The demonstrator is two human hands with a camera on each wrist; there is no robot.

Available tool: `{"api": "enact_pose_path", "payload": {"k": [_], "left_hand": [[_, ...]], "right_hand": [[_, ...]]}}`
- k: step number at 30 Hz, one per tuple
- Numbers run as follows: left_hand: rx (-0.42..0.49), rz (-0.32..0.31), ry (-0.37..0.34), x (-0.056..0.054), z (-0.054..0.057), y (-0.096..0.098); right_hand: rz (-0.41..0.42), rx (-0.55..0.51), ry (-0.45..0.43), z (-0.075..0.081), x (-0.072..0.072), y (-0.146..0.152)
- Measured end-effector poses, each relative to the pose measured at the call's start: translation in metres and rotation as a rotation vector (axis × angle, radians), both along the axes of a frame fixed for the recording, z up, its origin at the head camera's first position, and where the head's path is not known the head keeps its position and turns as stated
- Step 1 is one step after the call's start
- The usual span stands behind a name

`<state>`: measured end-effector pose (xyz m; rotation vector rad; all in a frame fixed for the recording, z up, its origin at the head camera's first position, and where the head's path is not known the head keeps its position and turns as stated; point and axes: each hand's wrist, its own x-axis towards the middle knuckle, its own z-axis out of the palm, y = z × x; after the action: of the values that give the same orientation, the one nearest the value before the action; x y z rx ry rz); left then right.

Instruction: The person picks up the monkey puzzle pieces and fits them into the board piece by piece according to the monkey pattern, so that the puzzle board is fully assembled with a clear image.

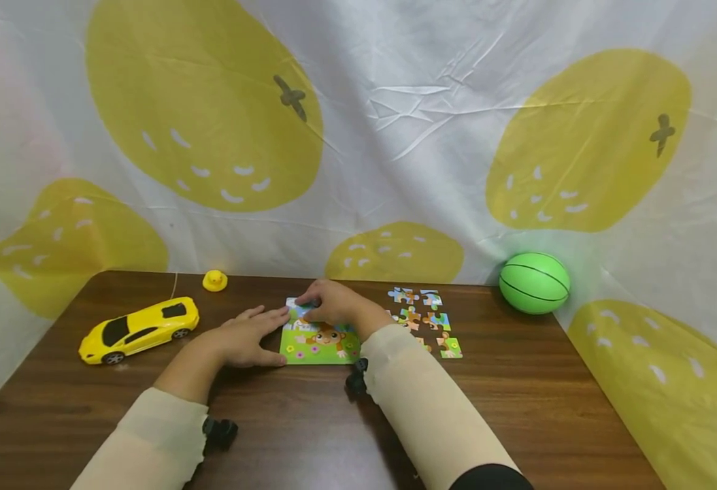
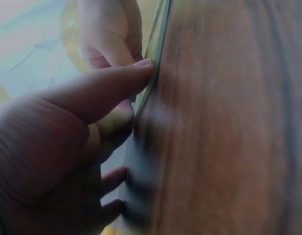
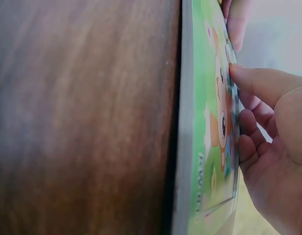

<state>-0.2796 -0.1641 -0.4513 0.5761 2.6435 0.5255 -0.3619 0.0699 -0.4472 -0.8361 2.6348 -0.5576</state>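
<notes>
A jigsaw puzzle board (image 1: 318, 352) with a cartoon monkey on green lies flat on the table. My left hand (image 1: 245, 337) rests beside its left edge, thumb at the lower left corner and fingers stretched toward the upper left; in the left wrist view the thumb (image 2: 141, 73) touches the board's rim. Over the upper part of the board, my right hand (image 1: 337, 304) has its index finger and thumb bent around a puzzle piece (image 1: 303, 312) near the upper left corner. The right wrist view shows the right thumb (image 3: 253, 81) at the board's surface, other fingers curled.
Several loose puzzle pieces (image 1: 437, 320) lie right of the board, partly behind the right forearm. A yellow toy car (image 1: 141, 331) and a yellow rubber duck (image 1: 214, 280) are at the left. A green ball (image 1: 535, 283) sits at the back right, by the patterned cloth (image 1: 395, 177).
</notes>
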Motion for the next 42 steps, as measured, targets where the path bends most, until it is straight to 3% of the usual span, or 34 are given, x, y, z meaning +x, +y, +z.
{"api": "enact_pose_path", "payload": {"k": [11, 18, 32, 39, 42], "left_hand": [[-0.036, 0.032, -0.050, -0.002, 0.014, 0.011], [-0.047, 0.011, -0.037, -0.002, 0.010, 0.008], [-0.088, 0.044, -0.019, -0.002, 0.009, 0.006], [-0.074, 0.034, -0.014, -0.002, 0.008, 0.005], [-0.065, 0.035, -0.019, -0.002, 0.007, 0.005]], "right_hand": [[-0.006, -0.028, -0.010, -0.001, -0.002, -0.001], [-0.011, -0.051, -0.036, -0.001, -0.001, 0.002], [-0.013, -0.029, -0.022, 0.002, -0.001, -0.002], [-0.112, -0.218, -0.115, 0.006, 0.002, 0.015], [-0.129, -0.265, -0.078, 0.010, 0.003, 0.032]]}}
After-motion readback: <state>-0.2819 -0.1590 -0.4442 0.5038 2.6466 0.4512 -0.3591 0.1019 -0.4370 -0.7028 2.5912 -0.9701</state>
